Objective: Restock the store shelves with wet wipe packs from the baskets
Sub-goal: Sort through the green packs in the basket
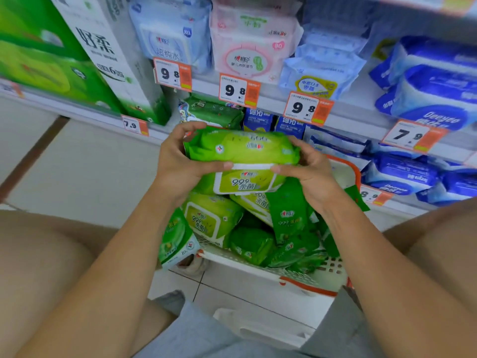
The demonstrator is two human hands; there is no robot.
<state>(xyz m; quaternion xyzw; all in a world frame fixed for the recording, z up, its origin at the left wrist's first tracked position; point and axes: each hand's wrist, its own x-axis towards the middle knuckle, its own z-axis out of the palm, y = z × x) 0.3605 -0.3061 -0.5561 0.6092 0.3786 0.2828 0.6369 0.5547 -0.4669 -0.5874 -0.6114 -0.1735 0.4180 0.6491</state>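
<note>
From the head view, you hold a green wet wipe pack [242,148] in both hands above the basket [322,280], just in front of the lower shelves. Your left hand [178,164] wraps its left end, fingers curled over the top and the thumb pressing along the near face. Your right hand [309,166] grips the right end the same way, its thumb reaching in toward the white lid flap. A second pack with a white-framed lid [245,183] sits directly beneath; whether you carry it too or it rests on the pile, you cannot tell.

The film wrapper creases under your fingers, so judge it soft and yielding, with some damp weight inside. The glossy film is likely slick, so keep your hold on the short ends rather than on the crimped seams or the lid flap, which could peel open.

More green packs [214,220] lie heaped in the basket. A matching green pack [214,112] already lies on the shelf [271,99] behind your hands, probably the slot to fill.
</note>
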